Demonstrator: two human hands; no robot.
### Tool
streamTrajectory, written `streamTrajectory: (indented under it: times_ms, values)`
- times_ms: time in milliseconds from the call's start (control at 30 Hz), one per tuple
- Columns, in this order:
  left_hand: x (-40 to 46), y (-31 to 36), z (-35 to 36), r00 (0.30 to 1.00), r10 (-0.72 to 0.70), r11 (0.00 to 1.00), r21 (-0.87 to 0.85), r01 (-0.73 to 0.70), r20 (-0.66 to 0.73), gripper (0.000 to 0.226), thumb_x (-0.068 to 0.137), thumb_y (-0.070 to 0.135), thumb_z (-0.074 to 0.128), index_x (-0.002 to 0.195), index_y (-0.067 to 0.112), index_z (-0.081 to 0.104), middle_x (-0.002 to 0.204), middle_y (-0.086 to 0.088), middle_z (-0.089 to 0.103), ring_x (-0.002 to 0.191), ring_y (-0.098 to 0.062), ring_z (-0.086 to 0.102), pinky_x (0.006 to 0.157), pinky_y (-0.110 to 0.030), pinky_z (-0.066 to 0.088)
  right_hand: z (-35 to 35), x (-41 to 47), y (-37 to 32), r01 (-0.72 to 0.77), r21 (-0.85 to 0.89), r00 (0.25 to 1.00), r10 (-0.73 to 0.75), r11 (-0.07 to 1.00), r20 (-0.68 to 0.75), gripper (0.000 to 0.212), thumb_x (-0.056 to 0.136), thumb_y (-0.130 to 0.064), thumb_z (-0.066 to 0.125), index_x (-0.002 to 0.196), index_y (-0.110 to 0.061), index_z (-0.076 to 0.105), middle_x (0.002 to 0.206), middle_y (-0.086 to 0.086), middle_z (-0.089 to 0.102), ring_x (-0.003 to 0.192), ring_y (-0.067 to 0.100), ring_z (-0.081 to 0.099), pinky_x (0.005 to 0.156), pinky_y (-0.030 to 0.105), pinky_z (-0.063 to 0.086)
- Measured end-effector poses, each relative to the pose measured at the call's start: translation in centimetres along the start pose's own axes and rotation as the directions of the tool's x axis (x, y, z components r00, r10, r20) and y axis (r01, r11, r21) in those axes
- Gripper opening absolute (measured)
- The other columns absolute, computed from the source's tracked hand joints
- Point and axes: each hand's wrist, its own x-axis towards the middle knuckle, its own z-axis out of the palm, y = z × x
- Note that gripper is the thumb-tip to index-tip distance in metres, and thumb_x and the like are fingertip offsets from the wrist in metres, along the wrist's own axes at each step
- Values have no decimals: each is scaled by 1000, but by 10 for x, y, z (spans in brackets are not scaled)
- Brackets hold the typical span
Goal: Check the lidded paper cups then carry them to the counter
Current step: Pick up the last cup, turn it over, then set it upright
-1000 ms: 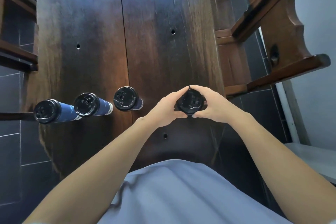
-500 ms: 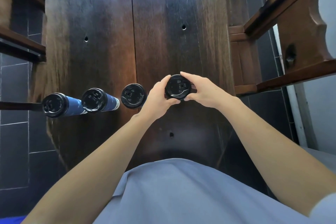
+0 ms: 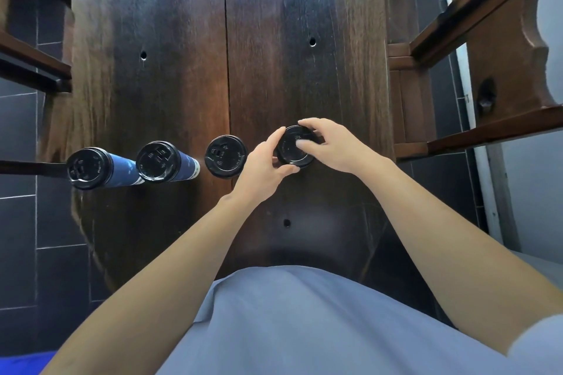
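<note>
The rightmost cup [image 3: 294, 146] stands on the wooden table [image 3: 170, 55], last in a row of four. Both hands grip its lid: left hand [image 3: 263, 166] pinching the rim, right hand [image 3: 330, 146] curled over, thumb pressing. Uneven pressure could tip it or pop the lid.

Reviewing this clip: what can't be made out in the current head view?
- Rightmost cup: its body is hidden under its own lid and both hands, left hand and right hand.
- Third cup: only the lid shows; the steep view hides its wall.
- Lid embossing: too small to read.
- All cups' contents: lids cover them.
</note>
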Motion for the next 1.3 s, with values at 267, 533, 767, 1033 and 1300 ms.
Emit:
streamTrajectory:
  times_ms: [267,533,767,1033,1300]
  values:
    - [-3,-3,4,998,-39,997,-72,36,-43,81,84,19,92,151,22,48,134,12,63,116,-9,63,100,-10,44,43,36,-32,-335,-124,903,281,934,-324,54,111,-44,25,109,-11,68,96,2,66,85,18,61,73,31,46]
    - [-9,-5,14,995,-71,991,-120,62,-72,72,86,26,90,142,19,47,140,0,66,122,-11,61,109,-31,48,61,41,-30,-344,-227,853,202,911,-481,49,109,-37,27,91,-15,67,78,-4,58,69,16,56,53,23,32]
    - [-10,-11,18,996,-81,977,-203,70,-48,71,93,16,82,152,18,44,139,-2,68,129,-21,64,114,-32,44,64,45,-28,-333,-282,858,165,900,-487,38,107,-32,28,78,-19,49,71,-3,55,62,19,52,53,28,30]
    - [-9,-18,21,997,-61,978,-201,52,-41,72,96,12,78,157,16,39,144,-5,66,134,-23,61,114,-29,41,65,44,-27,-355,-299,854,177,886,-490,35,106,-31,31,79,-20,50,69,-5,55,52,9,41,48,24,20]
    - [-12,-19,25,995,-72,974,-219,56,-66,78,92,11,82,157,20,39,148,-1,60,138,-19,56,122,-40,43,58,19,-19,-312,74,867,316,947,-385,35,108,-42,33,93,-22,58,77,-12,59,73,9,60,68,30,51]
